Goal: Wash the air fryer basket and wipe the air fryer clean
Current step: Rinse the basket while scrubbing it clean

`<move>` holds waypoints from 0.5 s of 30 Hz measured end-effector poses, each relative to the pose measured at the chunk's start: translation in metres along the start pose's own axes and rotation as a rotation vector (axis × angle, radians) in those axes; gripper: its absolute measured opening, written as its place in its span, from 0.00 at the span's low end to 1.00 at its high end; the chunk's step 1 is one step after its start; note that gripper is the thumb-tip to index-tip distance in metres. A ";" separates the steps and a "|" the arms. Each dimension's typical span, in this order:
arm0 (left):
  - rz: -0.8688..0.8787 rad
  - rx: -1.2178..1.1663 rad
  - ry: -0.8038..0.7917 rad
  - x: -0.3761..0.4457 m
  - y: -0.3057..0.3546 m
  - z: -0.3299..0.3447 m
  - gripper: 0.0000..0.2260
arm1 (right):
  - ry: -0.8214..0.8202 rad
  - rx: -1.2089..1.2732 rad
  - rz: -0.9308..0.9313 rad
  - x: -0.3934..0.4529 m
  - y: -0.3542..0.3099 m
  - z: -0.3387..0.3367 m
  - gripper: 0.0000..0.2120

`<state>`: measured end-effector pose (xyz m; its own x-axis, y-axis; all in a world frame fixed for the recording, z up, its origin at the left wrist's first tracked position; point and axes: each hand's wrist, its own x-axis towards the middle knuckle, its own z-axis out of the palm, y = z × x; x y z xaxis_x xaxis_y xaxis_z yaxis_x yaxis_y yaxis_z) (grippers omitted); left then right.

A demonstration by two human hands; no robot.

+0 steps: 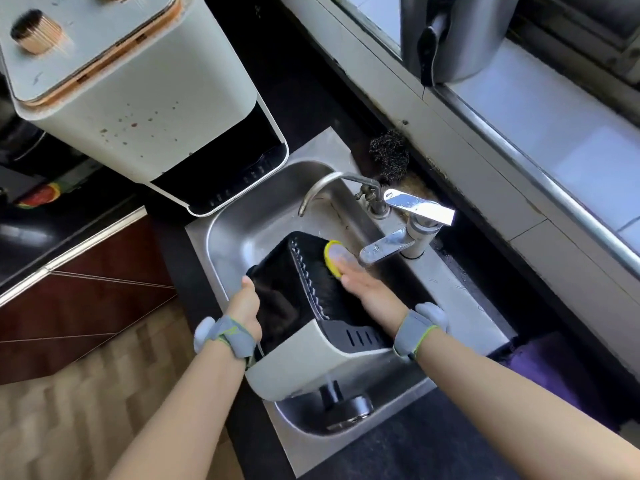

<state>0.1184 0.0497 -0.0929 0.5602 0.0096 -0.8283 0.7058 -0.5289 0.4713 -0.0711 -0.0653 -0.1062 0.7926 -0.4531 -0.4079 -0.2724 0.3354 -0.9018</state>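
The air fryer basket (294, 299), black inside with a pale front panel (298, 362), lies tilted in the steel sink (228, 244). My left hand (246, 306) grips its left rim. My right hand (363, 285) presses a yellow sponge (334, 256) against the basket's far inner wall with straight fingers. The pale air fryer body (138, 98) stands on the counter to the left of the sink, its basket slot empty and dark, brown spatter on its side.
A curved tap (322, 185) and a chrome lever mixer (412, 223) stand at the sink's far rim. A steel wool pad (389, 157) lies behind them. A metal pot (457, 32) sits on the window ledge. A purple cloth (554, 372) lies on the right counter.
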 end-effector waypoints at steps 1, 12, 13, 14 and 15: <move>-0.013 -0.013 0.002 0.001 -0.008 -0.001 0.26 | -0.078 -0.076 -0.022 -0.003 -0.006 0.000 0.21; 0.021 -0.151 0.056 0.011 -0.019 -0.016 0.33 | -0.100 -0.210 -0.064 -0.016 -0.013 -0.022 0.11; 0.029 -0.147 0.062 0.011 -0.017 -0.016 0.32 | -0.147 -0.195 -0.116 -0.019 -0.015 -0.018 0.07; 0.042 -0.137 0.076 0.011 -0.016 -0.016 0.33 | -0.199 -0.211 -0.162 -0.021 -0.014 -0.012 0.04; 0.051 -0.116 0.095 0.012 -0.015 -0.015 0.34 | -0.229 -0.248 -0.181 -0.024 -0.012 -0.007 0.04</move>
<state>0.1214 0.0707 -0.1049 0.6314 0.0678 -0.7725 0.7174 -0.4291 0.5488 -0.0914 -0.0642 -0.0868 0.9338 -0.2808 -0.2219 -0.2185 0.0437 -0.9749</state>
